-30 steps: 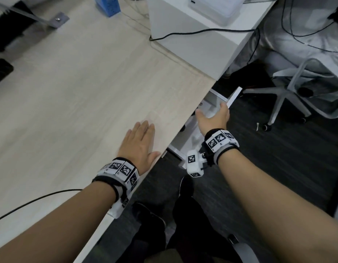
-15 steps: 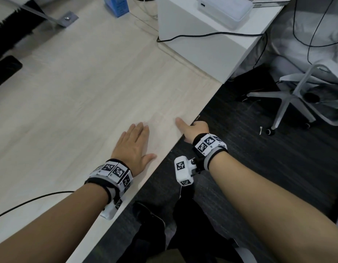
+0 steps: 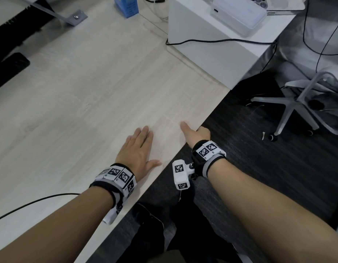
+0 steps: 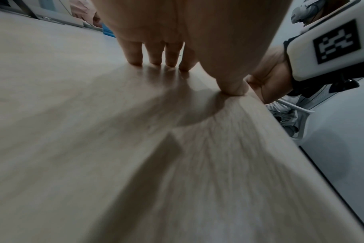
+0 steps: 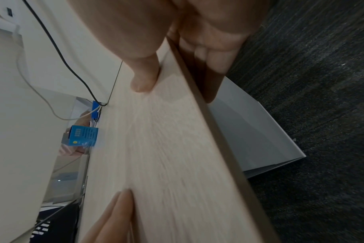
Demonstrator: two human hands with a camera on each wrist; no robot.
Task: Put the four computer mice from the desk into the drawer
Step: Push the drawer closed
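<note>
No computer mouse shows in any view. My left hand [image 3: 139, 147] lies flat and open on the pale wooden desk [image 3: 79, 92], its fingertips [image 4: 154, 60] pressed on the top near the front edge. Just right of it, my right hand [image 3: 196, 134] grips the desk edge, with the thumb [image 5: 143, 77] on top and the fingers curled underneath. The head view does not show the drawer. In the right wrist view, a white drawer front [image 5: 251, 134] sits below the desk edge, beyond my right hand.
A white cabinet [image 3: 211, 54] with a clear plastic box [image 3: 238, 14] and a black cable [image 3: 221, 41] stands at the desk's back right. A blue carton [image 3: 126, 6] sits behind. A grey office chair [image 3: 300, 103] stands on the dark carpet to the right.
A second ago my right hand was on the front of the open drawer. The drawer has gone in under the desk, and that hand now holds the desk edge. My left hand stayed put.
</note>
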